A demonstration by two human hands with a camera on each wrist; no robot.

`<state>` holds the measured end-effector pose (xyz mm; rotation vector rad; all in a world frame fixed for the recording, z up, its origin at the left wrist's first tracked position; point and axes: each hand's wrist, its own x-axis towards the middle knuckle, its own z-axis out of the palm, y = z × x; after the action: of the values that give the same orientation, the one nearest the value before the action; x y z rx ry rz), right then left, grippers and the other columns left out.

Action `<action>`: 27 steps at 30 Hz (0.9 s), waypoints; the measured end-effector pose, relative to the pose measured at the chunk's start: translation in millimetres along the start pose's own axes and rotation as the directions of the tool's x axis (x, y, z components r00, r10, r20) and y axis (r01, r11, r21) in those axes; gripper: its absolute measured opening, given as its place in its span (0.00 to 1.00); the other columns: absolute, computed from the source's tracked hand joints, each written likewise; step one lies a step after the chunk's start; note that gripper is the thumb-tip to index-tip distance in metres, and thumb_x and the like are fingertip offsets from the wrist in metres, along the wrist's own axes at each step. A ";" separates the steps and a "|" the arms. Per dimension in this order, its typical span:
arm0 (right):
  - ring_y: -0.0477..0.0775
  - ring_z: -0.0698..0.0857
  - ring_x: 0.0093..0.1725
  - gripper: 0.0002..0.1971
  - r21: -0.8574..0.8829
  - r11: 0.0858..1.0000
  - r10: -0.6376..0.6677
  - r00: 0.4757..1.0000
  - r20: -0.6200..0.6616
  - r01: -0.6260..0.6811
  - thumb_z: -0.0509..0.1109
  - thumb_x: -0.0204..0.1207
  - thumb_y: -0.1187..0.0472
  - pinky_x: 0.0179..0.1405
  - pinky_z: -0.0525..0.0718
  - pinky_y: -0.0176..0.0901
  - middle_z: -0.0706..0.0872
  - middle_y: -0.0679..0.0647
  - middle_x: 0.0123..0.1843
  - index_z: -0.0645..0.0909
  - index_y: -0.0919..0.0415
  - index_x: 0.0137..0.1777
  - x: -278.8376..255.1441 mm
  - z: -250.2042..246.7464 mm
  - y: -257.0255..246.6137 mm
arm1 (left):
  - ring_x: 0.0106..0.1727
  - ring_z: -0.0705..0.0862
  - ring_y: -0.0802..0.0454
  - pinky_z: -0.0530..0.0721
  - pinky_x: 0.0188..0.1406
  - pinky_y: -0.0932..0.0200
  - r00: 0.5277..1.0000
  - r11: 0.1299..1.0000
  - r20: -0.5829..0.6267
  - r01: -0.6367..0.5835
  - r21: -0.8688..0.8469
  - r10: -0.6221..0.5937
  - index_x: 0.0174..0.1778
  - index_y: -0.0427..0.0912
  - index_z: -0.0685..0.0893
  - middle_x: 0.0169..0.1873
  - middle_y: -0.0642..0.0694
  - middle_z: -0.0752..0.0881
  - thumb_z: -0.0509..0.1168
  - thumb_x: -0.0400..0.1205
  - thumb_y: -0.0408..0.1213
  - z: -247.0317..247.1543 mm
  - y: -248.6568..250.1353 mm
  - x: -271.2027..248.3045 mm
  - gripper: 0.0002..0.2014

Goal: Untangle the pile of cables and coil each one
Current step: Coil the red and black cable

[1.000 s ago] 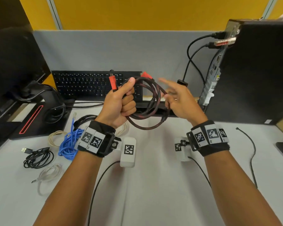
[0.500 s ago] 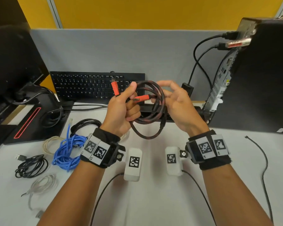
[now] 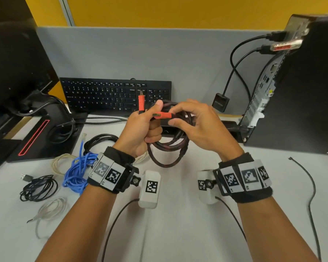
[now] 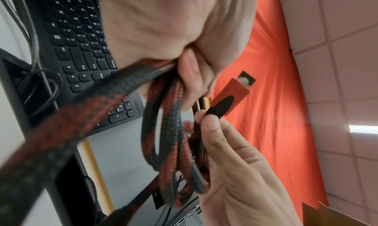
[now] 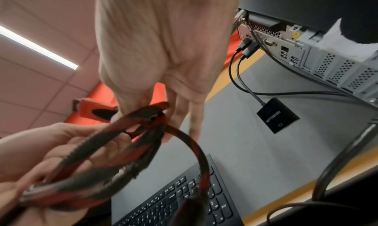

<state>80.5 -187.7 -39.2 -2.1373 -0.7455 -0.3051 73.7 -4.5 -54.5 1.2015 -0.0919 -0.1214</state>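
Observation:
A red-and-black braided cable (image 3: 167, 150) hangs in a coil of several loops above the desk. My left hand (image 3: 146, 125) grips the bundled loops (image 4: 169, 142), and one red plug (image 3: 141, 103) sticks up beside its thumb. My right hand (image 3: 187, 121) pinches the cable's other red plug (image 3: 162, 115) (image 4: 233, 98) between thumb and fingers, holding it sideways against the coil (image 5: 122, 148). On the desk at the left lie a blue cable bundle (image 3: 77, 171), a black USB cable coil (image 3: 39, 188), a cream coil (image 3: 60, 163) and a pale grey coil (image 3: 51, 208).
A black keyboard (image 3: 114, 95) lies behind the hands, a monitor stand (image 3: 40, 133) at the left and a computer tower (image 3: 299, 87) with plugged leads at the right. A loose black cable tie (image 3: 309, 186) lies on the grey desk at the right.
My right hand went from open beside the coil to pinching the second red plug and bringing it across the coil toward the left hand. The left hand kept its grip.

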 end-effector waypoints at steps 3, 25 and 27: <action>0.43 0.81 0.66 0.08 0.049 0.997 -0.050 0.998 -0.044 0.052 0.78 0.79 0.57 0.68 0.75 0.31 0.82 0.51 0.64 0.90 0.57 0.55 1.2 -3.6 -4.1 | 0.15 0.58 0.59 0.59 0.11 0.68 1.000 0.998 -0.011 0.018 0.058 -0.017 0.30 0.45 0.75 0.18 0.55 0.61 0.64 0.87 0.44 -0.6 -5.4 1.1 0.19; 0.54 0.89 0.33 0.09 0.667 0.739 0.424 0.835 -0.352 -0.095 0.74 0.83 0.58 0.35 0.90 0.45 0.90 0.54 0.33 0.87 0.65 0.46 6.2 -19.9 13.4 | 0.15 0.56 0.61 0.57 0.10 0.69 0.982 0.980 0.056 0.174 0.100 -0.180 0.31 0.45 0.71 0.18 0.56 0.58 0.62 0.89 0.45 -3.2 -14.7 -6.2 0.20; 0.54 0.91 0.37 0.10 0.624 0.764 0.368 0.905 -0.214 -0.164 0.72 0.84 0.57 0.39 0.91 0.44 0.91 0.54 0.36 0.88 0.64 0.45 3.9 -18.9 13.3 | 0.14 0.56 0.61 0.56 0.10 0.69 0.982 0.981 0.015 0.188 0.051 -0.189 0.31 0.45 0.71 0.17 0.56 0.58 0.62 0.89 0.45 -1.8 -14.2 -5.2 0.20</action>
<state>92.4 -207.2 -34.1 -1.5058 -0.2697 -0.2207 68.1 -7.2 -68.4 1.2569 0.0019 -0.2990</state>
